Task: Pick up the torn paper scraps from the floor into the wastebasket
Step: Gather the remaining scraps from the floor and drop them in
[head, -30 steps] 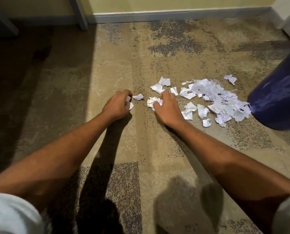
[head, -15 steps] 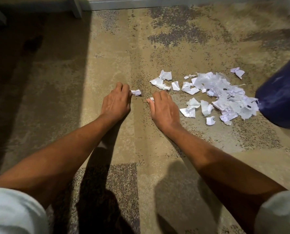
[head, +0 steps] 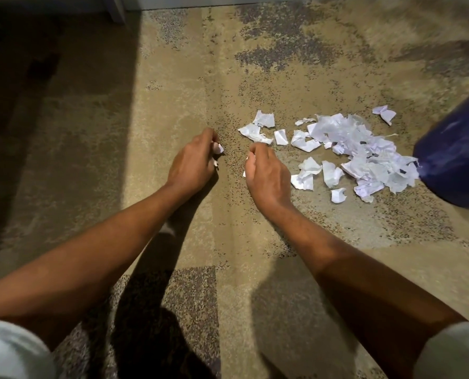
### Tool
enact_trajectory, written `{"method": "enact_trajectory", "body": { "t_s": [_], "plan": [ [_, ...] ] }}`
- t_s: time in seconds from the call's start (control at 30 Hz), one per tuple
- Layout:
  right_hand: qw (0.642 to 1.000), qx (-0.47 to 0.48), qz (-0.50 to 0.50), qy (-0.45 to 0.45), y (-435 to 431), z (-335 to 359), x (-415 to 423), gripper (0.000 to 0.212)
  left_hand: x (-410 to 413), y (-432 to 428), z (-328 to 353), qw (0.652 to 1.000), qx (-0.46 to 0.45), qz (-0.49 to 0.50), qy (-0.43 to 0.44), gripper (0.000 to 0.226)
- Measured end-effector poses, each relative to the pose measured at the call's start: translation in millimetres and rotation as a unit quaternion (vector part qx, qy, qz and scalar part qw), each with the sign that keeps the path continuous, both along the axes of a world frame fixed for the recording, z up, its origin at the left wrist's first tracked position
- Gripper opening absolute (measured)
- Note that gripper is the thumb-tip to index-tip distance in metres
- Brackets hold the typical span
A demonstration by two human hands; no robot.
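The left hand (head: 192,165) curls its fingers round small white paper scraps (head: 217,148). The right hand (head: 266,173) is curled too, seemingly pinching more, though only slivers show. The loose pile (head: 364,154) lies on the carpet (head: 228,77), its long axis running left to right, its right end against the dark blue wastebasket (head: 457,160).

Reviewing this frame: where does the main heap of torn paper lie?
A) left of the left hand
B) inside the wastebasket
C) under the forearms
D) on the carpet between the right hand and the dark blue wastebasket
D: the paper scraps are spread on the carpet to the right of the right hand, and the heap's far edge reaches the wastebasket.
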State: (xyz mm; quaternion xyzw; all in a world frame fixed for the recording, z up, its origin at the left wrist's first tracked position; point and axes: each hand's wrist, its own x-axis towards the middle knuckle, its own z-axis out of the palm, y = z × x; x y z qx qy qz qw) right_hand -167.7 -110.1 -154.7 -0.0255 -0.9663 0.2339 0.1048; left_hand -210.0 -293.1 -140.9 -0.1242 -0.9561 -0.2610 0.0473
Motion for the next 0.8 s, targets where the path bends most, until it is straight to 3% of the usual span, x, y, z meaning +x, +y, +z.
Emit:
{"method": "enact_trajectory", "body": {
  "t_s": [0.13, 0.27, 0.4, 0.53, 0.63, 0.7, 0.73, 0.8],
  "plan": [
    [0.999, 0.035, 0.014, 0.013, 0, -2, 0, 0.026, 3, 11, -8, 0.994, -0.102, -0.004, 0.045, 0.02],
    [0.995, 0.09, 0.046, 0.0, -1, -1, 0, 0.022, 2, 15, -5, 0.99, -0.13, 0.0, 0.054, 0.02],
    [0.991, 0.112, 0.061, -0.046, 0, 8, 1, 0.034, 7, 18, 5, 0.992, -0.127, -0.005, 0.024, 0.017],
    [0.996, 0.046, 0.011, -0.073, 7, 23, 23, 0.036, 24, 20, 11, 0.997, -0.069, -0.016, -0.007, 0.021],
    [0.984, -0.097, -0.041, -0.142, 17, 36, 51, 0.014, 51, 27, 13, 0.997, 0.066, 0.009, -0.047, 0.006],
    [0.939, -0.252, -0.088, -0.216, 25, 45, 69, 0.006, 69, 34, 16, 0.981, 0.146, 0.064, -0.113, 0.016],
    [0.892, -0.353, -0.124, -0.253, 30, 49, 77, 0.006, 78, 37, 16, 0.965, 0.184, 0.095, -0.162, 0.021],
    [0.751, -0.55, -0.179, -0.317, 38, 56, 93, 0.009, 98, 51, 18, 0.902, 0.291, 0.152, -0.28, 0.025]
  ]
}}
